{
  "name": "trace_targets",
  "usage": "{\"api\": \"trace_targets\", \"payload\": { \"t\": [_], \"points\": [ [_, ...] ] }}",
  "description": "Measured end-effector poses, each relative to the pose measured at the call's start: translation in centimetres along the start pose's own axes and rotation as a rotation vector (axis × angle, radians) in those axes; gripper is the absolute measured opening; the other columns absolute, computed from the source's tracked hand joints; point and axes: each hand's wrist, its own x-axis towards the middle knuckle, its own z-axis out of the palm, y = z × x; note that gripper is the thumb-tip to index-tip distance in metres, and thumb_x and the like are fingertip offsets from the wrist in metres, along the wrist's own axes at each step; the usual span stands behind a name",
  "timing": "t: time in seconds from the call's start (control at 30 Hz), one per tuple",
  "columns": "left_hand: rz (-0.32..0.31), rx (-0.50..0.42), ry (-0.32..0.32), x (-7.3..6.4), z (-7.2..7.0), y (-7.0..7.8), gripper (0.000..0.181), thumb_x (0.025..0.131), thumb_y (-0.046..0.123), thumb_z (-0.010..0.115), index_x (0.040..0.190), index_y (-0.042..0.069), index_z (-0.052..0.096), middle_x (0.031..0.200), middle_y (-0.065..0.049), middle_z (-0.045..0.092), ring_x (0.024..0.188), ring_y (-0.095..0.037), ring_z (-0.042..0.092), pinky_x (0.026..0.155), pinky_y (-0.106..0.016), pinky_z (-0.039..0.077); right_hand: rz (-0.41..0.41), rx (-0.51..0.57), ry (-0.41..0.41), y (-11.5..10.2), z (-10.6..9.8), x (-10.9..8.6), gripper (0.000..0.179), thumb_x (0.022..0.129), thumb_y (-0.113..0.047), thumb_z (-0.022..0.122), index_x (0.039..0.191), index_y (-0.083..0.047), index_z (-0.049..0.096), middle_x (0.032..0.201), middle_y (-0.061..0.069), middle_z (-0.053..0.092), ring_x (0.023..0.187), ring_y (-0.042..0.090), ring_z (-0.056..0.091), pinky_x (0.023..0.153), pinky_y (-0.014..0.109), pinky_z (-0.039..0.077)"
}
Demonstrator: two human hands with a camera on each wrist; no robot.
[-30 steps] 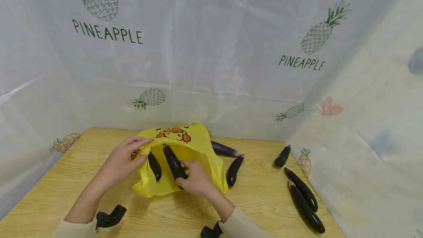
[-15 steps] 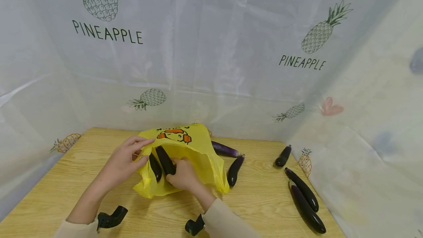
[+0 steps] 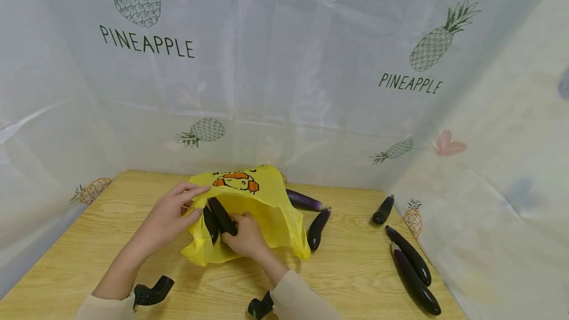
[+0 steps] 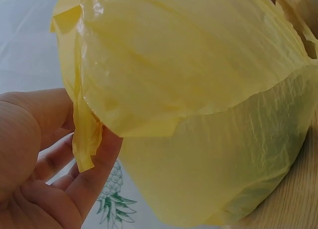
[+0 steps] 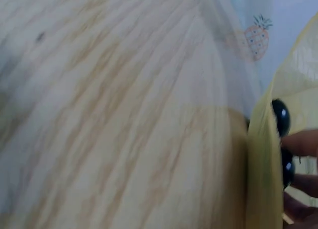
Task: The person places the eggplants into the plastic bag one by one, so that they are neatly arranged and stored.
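A yellow plastic bag [image 3: 262,199] with a cartoon duck print lies on its side, its mouth facing me. My left hand [image 3: 165,217] holds the left side of that mouth; in the left wrist view a strip of the bag [image 4: 88,134] hangs between thumb and fingers. Inside the bag, my right hand [image 3: 247,237] grips a dark eggplant [image 3: 221,215] by its lower part. Another eggplant [image 3: 211,224] lies just left of it, partly hidden by the bag's edge. The right wrist view shows two rounded eggplant ends [image 5: 281,117] beside the fingers.
Right of the bag are two eggplants, one [image 3: 305,200] partly behind it and a shorter one [image 3: 318,229]. Several more, including a long one [image 3: 414,281], lie along the right edge of the wooden table [image 3: 351,270]. A pineapple-print sheet [image 3: 302,93] hangs behind.
My right hand has moved left inside the bag, bringing its eggplant up close to the other one. The left hand has stayed nearly still at the bag's mouth.
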Motion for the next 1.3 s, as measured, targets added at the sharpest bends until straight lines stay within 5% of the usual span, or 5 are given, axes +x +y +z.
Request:
{"api": "trace_targets", "payload": {
  "t": [0.4, 0.73, 1.1, 1.3],
  "points": [
    [0.003, 0.004, -0.002, -0.1, 0.0, 0.1, 0.053, 0.095, -0.001, 0.074, 0.146, 0.009, 0.066, 0.134, -0.008, 0.062, 0.095, -0.019, 0.059, 0.076, -0.03, 0.053, 0.025, 0.043, -0.088, 0.9, -0.2, -0.3, 0.064, 0.087, -0.021, 0.072, 0.148, -0.008, 0.064, 0.124, 0.011, 0.068, 0.1, 0.016, 0.065, 0.085, 0.028, 0.053],
    [0.0, 0.0, -0.013, -0.1, -0.1, 0.1, 0.052, 0.096, 0.001, 0.073, 0.147, 0.009, 0.065, 0.136, -0.008, 0.061, 0.093, -0.017, 0.055, 0.075, -0.029, 0.052, 0.074, 0.056, -0.053, 1.7, 1.2, 0.4, 0.055, 0.089, -0.026, 0.074, 0.141, -0.01, 0.065, 0.109, 0.0, 0.07, 0.091, 0.008, 0.063, 0.082, 0.028, 0.053],
    [0.014, 0.016, -0.011, 0.0, 0.0, 0.0, 0.052, 0.094, -0.001, 0.074, 0.145, 0.007, 0.066, 0.134, -0.008, 0.062, 0.093, -0.017, 0.056, 0.076, -0.03, 0.054, 0.091, -0.033, -0.005, 0.7, 1.5, 0.3, 0.058, 0.091, -0.035, 0.075, 0.144, -0.015, 0.067, 0.096, -0.002, 0.056, 0.082, 0.011, 0.047, 0.07, 0.027, 0.042],
    [0.015, 0.029, -0.009, 0.0, 0.1, 0.0, 0.052, 0.094, 0.0, 0.075, 0.145, 0.008, 0.067, 0.134, -0.008, 0.062, 0.091, -0.015, 0.052, 0.075, -0.029, 0.054, 0.108, -0.114, -0.007, -0.6, 1.3, 0.0, 0.06, 0.092, -0.041, 0.077, 0.148, -0.022, 0.065, 0.112, 0.009, 0.062, 0.089, 0.02, 0.053, 0.076, 0.033, 0.046]
  ]
}}
